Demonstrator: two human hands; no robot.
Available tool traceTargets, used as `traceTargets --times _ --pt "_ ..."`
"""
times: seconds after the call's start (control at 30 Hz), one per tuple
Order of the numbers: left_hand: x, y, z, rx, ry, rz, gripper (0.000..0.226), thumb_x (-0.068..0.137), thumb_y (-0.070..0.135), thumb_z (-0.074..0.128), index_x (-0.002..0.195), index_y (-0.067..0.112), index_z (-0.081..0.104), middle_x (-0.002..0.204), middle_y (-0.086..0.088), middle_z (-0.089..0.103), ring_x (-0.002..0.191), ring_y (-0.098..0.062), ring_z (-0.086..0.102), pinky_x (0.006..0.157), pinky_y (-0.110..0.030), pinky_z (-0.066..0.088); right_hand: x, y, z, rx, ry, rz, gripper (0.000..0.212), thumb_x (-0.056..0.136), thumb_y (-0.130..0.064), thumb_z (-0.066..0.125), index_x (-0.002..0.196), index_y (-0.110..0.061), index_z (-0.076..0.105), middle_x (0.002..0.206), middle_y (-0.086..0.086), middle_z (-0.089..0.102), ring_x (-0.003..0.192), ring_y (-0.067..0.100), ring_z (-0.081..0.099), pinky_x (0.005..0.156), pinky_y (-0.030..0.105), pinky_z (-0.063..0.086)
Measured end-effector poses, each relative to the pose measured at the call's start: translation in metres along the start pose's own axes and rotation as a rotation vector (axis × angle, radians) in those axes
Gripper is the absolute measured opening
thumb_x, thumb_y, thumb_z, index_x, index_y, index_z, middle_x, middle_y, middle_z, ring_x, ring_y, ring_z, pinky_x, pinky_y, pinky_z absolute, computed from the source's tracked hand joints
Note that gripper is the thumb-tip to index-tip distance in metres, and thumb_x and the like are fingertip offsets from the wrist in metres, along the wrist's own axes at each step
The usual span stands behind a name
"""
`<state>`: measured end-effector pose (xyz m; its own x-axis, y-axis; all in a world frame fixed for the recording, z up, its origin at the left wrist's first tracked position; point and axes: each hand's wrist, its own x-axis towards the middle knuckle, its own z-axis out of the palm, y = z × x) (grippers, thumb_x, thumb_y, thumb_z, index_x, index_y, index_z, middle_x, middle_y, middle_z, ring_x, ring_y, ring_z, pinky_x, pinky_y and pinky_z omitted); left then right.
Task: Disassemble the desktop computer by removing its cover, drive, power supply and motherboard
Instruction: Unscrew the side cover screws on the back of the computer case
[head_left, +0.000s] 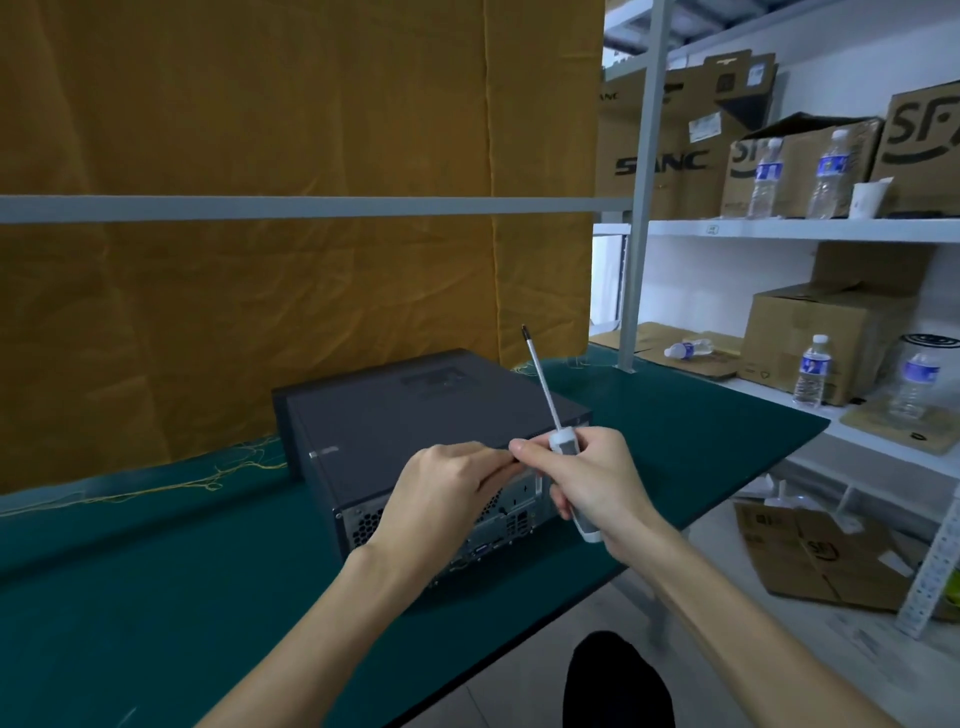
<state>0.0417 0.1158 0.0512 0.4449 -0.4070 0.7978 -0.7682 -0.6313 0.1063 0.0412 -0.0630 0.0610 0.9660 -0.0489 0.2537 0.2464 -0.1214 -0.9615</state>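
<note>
the screwdriver (563, 436) is gripped in the right hand (597, 483), tip upward, likely parked while the left hand (441, 493) pinches the computer (415, 410) cover's rear edge.

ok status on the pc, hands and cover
Right hand grips screwdriver, tip up, off the case. Left hand fingers at cover's rear edge. Cover still on. Nothing blocking.

A storeroom workshop: metal shelving (779, 228) holding cardboard boxes (810, 338), green workbench (156, 571).
</note>
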Motion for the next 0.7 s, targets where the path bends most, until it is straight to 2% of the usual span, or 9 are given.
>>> traceTargets --times 0.17,0.23,0.3,0.4,0.47,0.53,0.6,0.7 --pt "0.035 -0.014 0.018 0.009 -0.059 -0.006 0.015 0.097 0.023 0.069 0.097 0.013 0.08 0.078 -0.001 0.073 0.067 -0.019 0.068 0.06 -0.039 0.055 0.028 0.003 -0.02 -0.116 0.019 -0.113 0.016 0.085 -0.023 0.08 0.071 -0.016 0.077 0.049 0.016 0.06 0.038 0.018 0.051 0.042 0.025 0.042" --pt "0.056 -0.025 0.033 0.005 -0.123 0.006 0.013 0.095 0.024 0.071 0.094 0.014 0.08 0.078 0.002 0.073 0.068 -0.015 0.068 0.061 -0.037 0.056 0.048 0.006 -0.031 -0.175 0.004 -0.155 0.017 0.086 -0.017 0.077 0.069 -0.014 0.075 0.047 0.01 0.058 0.036 0.016 0.05 0.041 0.026 0.042" --pt "0.078 -0.042 0.055 -0.021 -0.182 -0.004 0.016 0.093 0.034 0.073 0.097 0.02 0.08 0.083 0.008 0.075 0.072 -0.006 0.068 0.065 -0.03 0.056 0.076 0.013 -0.045 -0.225 0.021 -0.193 0.019 0.086 -0.013 0.075 0.067 -0.013 0.073 0.045 0.001 0.056 0.035 0.015 0.05 0.04 0.027 0.041" --pt "0.114 -0.081 0.096 -0.108 -0.198 -0.221 0.034 0.09 0.053 0.069 0.11 0.027 0.076 0.103 0.015 0.075 0.094 0.003 0.067 0.083 -0.018 0.054 0.135 0.036 -0.072 -0.187 0.137 -0.18 0.017 0.083 -0.013 0.075 0.067 -0.013 0.072 0.051 0.006 0.06 0.036 0.016 0.049 0.041 0.025 0.041" --pt "0.133 -0.115 0.122 -0.08 -0.269 -0.382 0.037 0.096 0.045 0.065 0.126 0.025 0.068 0.123 0.009 0.069 0.114 -0.005 0.062 0.098 -0.023 0.049 0.182 0.058 -0.089 -0.183 0.181 -0.115 0.016 0.084 -0.016 0.075 0.068 -0.014 0.073 0.058 0.013 0.063 0.038 0.016 0.048 0.042 0.027 0.041" --pt "0.145 -0.143 0.143 -0.028 -0.403 -0.509 0.042 0.099 0.038 0.061 0.138 0.022 0.058 0.135 -0.001 0.058 0.123 -0.018 0.056 0.105 -0.032 0.045 0.228 0.087 -0.099 -0.241 0.183 -0.045 0.018 0.085 -0.017 0.074 0.068 -0.014 0.072 0.055 0.007 0.061 0.042 0.016 0.048 0.044 0.03 0.042" --pt "0.151 -0.163 0.158 0.022 -0.479 -0.592 0.045 0.101 0.04 0.057 0.142 0.021 0.054 0.138 -0.005 0.053 0.126 -0.025 0.052 0.11 -0.041 0.041 0.267 0.118 -0.099 -0.329 0.159 0.016 0.019 0.085 -0.021 0.074 0.067 -0.015 0.07 0.053 -0.003 0.061 0.047 0.016 0.05 0.05 0.031 0.044" --pt "0.151 -0.177 0.168 0.019 -0.45 -0.64 0.04 0.102 0.038 0.054 0.139 0.022 0.058 0.142 -0.002 0.052 0.132 -0.025 0.046 0.114 -0.045 0.036 0.306 0.161 -0.083 -0.505 0.077 0.078 0.02 0.086 -0.03 0.072 0.069 -0.019 0.069 0.062 -0.005 0.066 0.055 0.016 0.058 0.053 0.027 0.042"
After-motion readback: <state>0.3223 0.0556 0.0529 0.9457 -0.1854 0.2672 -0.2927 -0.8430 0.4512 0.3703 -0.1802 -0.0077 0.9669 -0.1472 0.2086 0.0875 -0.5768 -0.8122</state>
